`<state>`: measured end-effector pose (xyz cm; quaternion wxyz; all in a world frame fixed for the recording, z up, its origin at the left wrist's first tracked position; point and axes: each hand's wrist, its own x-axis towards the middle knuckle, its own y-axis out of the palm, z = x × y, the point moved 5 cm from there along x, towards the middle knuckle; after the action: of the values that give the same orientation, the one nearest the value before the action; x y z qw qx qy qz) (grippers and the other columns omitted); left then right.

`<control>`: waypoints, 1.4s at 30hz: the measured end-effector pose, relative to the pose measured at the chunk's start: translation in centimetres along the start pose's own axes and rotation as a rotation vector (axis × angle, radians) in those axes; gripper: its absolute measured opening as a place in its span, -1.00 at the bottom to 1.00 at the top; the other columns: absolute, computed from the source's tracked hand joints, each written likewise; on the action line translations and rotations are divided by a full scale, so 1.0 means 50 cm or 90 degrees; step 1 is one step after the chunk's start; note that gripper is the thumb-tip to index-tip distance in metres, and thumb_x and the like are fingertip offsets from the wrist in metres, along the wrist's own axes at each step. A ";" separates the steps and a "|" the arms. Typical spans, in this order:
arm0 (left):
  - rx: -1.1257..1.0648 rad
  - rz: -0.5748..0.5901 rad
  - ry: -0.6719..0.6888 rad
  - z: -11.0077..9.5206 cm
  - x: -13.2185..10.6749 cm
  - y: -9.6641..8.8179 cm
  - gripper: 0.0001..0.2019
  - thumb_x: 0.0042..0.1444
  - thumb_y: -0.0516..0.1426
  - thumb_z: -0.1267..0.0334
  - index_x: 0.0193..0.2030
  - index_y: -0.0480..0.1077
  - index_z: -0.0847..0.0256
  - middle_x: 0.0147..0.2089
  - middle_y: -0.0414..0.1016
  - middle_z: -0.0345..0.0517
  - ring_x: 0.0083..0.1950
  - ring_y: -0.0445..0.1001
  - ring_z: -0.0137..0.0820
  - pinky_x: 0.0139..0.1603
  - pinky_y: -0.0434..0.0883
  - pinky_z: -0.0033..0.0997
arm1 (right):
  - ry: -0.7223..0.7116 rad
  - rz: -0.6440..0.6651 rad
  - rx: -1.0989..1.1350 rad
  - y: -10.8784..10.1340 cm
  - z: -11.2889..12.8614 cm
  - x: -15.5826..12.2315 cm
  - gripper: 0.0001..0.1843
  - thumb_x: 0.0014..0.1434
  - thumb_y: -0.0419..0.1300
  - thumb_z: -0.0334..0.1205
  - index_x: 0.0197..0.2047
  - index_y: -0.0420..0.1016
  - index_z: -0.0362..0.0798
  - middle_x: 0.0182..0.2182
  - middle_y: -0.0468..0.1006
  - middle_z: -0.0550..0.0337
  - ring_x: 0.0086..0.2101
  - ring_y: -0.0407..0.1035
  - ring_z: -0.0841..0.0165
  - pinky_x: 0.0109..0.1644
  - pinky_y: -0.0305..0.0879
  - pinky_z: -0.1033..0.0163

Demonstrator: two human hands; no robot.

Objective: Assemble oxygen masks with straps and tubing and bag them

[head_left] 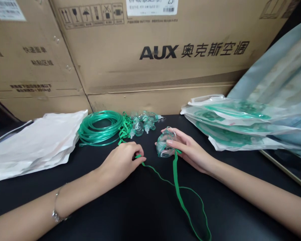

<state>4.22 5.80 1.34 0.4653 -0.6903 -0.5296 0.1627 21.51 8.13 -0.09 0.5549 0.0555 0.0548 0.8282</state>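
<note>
My right hand [188, 149] is closed around a clear, green-tinted oxygen mask [165, 144], thumb across its side. A green elastic strap [176, 174] hangs from the mask, loops down over the black tabletop and runs back up to my left hand [126, 157]. There the thumb and fingers pinch the strap's free end, a little left of the mask. Just beyond my left hand lie a coil of green tubing [100, 127], a bunch of green straps [126, 125] and several clear mask pieces [142, 124].
White paper pouches [35, 140] are stacked at the left. On the right is a pile of packed pouches [228, 124] with green tubing inside. Large cardboard boxes [153, 73] stand along the back of the black table [110, 207]. Light blue fabric [286, 67] hangs at the right.
</note>
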 end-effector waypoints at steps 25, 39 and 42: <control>-0.817 -0.063 -0.293 0.025 0.023 0.002 -0.71 -0.15 0.28 0.39 -0.37 0.22 0.22 -0.42 0.53 -0.20 -0.38 0.47 -0.50 -0.51 0.29 -0.63 | -0.151 -0.021 -0.018 0.062 -0.008 0.029 -0.70 0.11 0.08 0.05 -0.15 0.30 0.08 -0.32 0.36 0.23 -0.23 0.32 0.35 -0.19 0.27 0.28; -0.812 -0.127 -0.251 0.036 0.016 0.024 -0.70 -0.23 0.30 0.47 -0.36 0.29 0.22 -0.37 0.43 -0.34 -0.42 0.40 -0.61 -0.39 0.32 -0.61 | -0.084 0.034 0.050 0.063 -0.022 0.026 -0.85 0.12 0.11 -0.10 -0.25 0.29 0.04 -0.32 0.35 0.26 -0.29 0.30 0.42 -0.20 0.25 0.27; -0.759 -0.156 -0.224 0.036 0.014 0.019 -0.75 -0.22 0.30 0.44 -0.42 0.30 0.25 -0.45 0.43 -0.34 -0.41 0.40 -0.61 -0.32 0.34 -0.62 | -0.074 0.055 0.050 0.066 -0.024 0.025 -0.84 0.13 0.11 -0.09 -0.26 0.29 0.04 -0.34 0.35 0.27 -0.32 0.30 0.43 -0.21 0.25 0.28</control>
<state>3.76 7.24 -0.16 -0.0775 -0.7283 -0.6729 -0.1037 17.82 7.99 -0.74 0.5183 0.1275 0.0527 0.8440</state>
